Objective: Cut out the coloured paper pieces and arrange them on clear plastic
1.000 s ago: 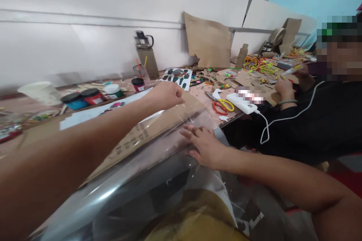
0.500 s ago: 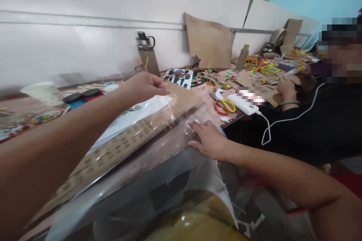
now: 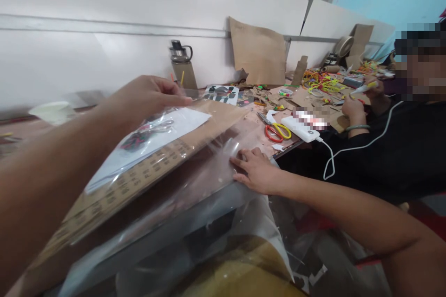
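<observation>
My left hand (image 3: 153, 90) pinches the upper edge of a clear plastic film (image 3: 209, 178), raised over a stack of brown cardboard (image 3: 223, 113). Under the film, white paper (image 3: 190, 120) lies on the cardboard, with a small red, green and silvery item (image 3: 141, 137) on it. My right hand (image 3: 256, 171) lies on the film at the table's front edge, fingers stretched out and thumb apart. Lower down, the film hangs over the edge towards my lap; whether it is a bag or a loose sheet I cannot tell.
Red-and-yellow-handled scissors (image 3: 278, 131) and a white power bank (image 3: 298, 127) with a cable lie right of the stack. Behind are a bottle (image 3: 183, 67), a paper cup (image 3: 52, 112), a cardboard sheet (image 3: 258, 53) and colourful cords (image 3: 320, 82). A co-worker (image 3: 411, 148) sits at right.
My left hand has moved left and slightly up, drawing the film with it. More of the white paper and the small coloured item now show. My right hand has hardly moved.
</observation>
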The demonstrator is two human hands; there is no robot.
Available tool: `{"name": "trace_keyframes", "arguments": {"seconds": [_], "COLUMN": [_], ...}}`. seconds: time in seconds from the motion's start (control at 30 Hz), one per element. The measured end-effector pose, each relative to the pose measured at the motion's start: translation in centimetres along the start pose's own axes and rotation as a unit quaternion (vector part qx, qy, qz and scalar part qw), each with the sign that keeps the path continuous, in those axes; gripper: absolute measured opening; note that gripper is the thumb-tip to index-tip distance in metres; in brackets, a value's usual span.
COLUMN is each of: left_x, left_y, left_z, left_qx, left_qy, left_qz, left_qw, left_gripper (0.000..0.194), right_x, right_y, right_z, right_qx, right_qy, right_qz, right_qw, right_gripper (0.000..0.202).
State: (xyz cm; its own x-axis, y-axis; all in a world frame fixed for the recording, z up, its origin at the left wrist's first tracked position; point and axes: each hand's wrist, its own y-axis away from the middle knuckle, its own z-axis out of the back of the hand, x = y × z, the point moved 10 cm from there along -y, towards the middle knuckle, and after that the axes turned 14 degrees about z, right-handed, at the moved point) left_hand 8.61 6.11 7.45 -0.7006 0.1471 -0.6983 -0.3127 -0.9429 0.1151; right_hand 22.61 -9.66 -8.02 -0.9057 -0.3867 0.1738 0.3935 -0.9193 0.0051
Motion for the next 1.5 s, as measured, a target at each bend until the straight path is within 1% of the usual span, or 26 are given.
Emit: {"name": "trace_keyframes", "arguments": {"seconds": [0.1, 0.2, 0.3, 0.4, 0.47, 0.53, 0.6, 0.67, 0.73, 0.8, 0.87, 0.93, 0.97, 1.0, 1.03, 1.1, 1.13, 1.17, 1.23, 1.27, 1.33, 1.43, 1.5], "left_x": [0.2, 0.5, 0.9, 1.3, 1.6, 1.9, 2.0, 1.8, 1.7, 1.7, 1.7, 1.6, 1.5, 1.5, 1.6, 1.6, 1.5, 1.5, 1.5, 1.7, 1.9, 2.1, 2.2], "left_y": [1.2, 1.8, 1.5, 0.8, 0.4, 0.0, -0.3, -0.4, -0.3, -0.1, 0.1, 0.4, 0.4, 0.5, 0.5, 0.3, 0.3, 0.2, 0.0, -0.1, -0.5, -1.0, -1.1], "left_z": [1.0, 1.2, 0.6, -0.2, -0.6, -1.0, -1.5, -2.2, -3.0, -3.7, -4.2, -4.5, -4.6, -4.6, -4.4, -3.6, -3.2, -2.9, -2.4, -2.3, -1.9, -0.9, -0.1], "left_qx": [-0.02, -0.022, 0.006, 0.038, 0.054, 0.07, 0.094, 0.129, 0.166, 0.19, 0.206, 0.224, 0.232, 0.233, 0.227, 0.195, 0.18, 0.169, 0.157, 0.154, 0.141, 0.109, 0.091], "left_qy": [0.066, 0.091, 0.114, 0.123, 0.125, 0.126, 0.128, 0.136, 0.152, 0.175, 0.197, 0.217, 0.222, 0.221, 0.216, 0.2, 0.19, 0.182, 0.171, 0.161, 0.128, 0.079, 0.074], "left_qz": [0.023, 0.039, 0.045, 0.036, 0.033, 0.031, 0.019, 0.007, 0.012, 0.03, 0.043, 0.044, 0.044, 0.043, 0.039, 0.017, 0.001, -0.013, -0.03, -0.033, -0.03, -0.019, -0.015], "left_qw": [0.997, 0.995, 0.992, 0.991, 0.99, 0.989, 0.987, 0.982, 0.974, 0.966, 0.958, 0.949, 0.946, 0.946, 0.949, 0.96, 0.965, 0.969, 0.972, 0.974, 0.981, 0.991, 0.993], "left_gripper": [0.028, 0.03, 0.028, 0.033, 0.038, 0.038, 0.039, 0.037, 0.031, 0.023, 0.019, 0.021, 0.023, 0.025, 0.027, 0.03, 0.03, 0.029, 0.021, 0.018, 0.016, 0.017, 0.016], "right_x": [0.0, -0.3, -0.5, -1.1, -1.6, -1.9, -1.5, -0.2, 1.3, 2.7, 3.7, 4.2, 4.3, 4.3, 4.3, 4.2, 4.1, 4.2, 4.4, 4.5, 4.7, 4.6, 4.2], "right_y": [0.1, 0.3, 0.2, 0.0, -0.2, -0.5, -0.9, -1.7, -2.7, -3.7, -4.6, -5.5, -5.9, -6.2, -6.5, -6.9, -7.0, -6.9, -6.3, -5.9, -5.1, -4.0, -3.2], "right_z": [-0.2, -0.3, -0.5, -0.4, 0.4, 2.3, 4.6, 6.2, 7.0, 7.3, 7.4, 7.6, 7.7, 7.7, 7.7, 7.5, 7.4, 7.3, 7.5, 7.6, 7.3, 6.4, 6.3], "right_qx": [-0.006, -0.004, -0.001, -0.005, -0.037, -0.101, -0.168, -0.212, -0.233, -0.247, -0.262, -0.269, -0.268, -0.26, -0.248, -0.216, -0.204, -0.2, -0.215, -0.225, -0.233, -0.22, -0.234], "right_qy": [0.0, -0.006, -0.02, -0.057, -0.088, -0.111, -0.126, -0.146, -0.168, -0.161, -0.121, -0.077, -0.059, -0.045, -0.036, -0.032, -0.033, -0.032, -0.019, -0.007, 0.014, 0.001, -0.04], "right_qz": [0.004, -0.014, -0.027, -0.048, -0.067, -0.077, -0.065, -0.036, -0.014, -0.009, -0.017, -0.025, -0.026, -0.023, -0.016, 0.01, 0.027, 0.047, 0.087, 0.106, 0.136, 0.158, 0.156], "right_qw": [1.0, 1.0, 0.999, 0.997, 0.993, 0.986, 0.976, 0.966, 0.958, 0.956, 0.957, 0.96, 0.961, 0.964, 0.968, 0.976, 0.978, 0.978, 0.973, 0.968, 0.963, 0.963, 0.959], "right_gripper": [0.053, 0.053, 0.05, 0.051, 0.061, 0.072, 0.076, 0.084, 0.102, 0.118, 0.125, 0.118, 0.109, 0.095, 0.074, 0.03, 0.018, 0.017, 0.02, 0.02, 0.019, 0.019, 0.02]}}
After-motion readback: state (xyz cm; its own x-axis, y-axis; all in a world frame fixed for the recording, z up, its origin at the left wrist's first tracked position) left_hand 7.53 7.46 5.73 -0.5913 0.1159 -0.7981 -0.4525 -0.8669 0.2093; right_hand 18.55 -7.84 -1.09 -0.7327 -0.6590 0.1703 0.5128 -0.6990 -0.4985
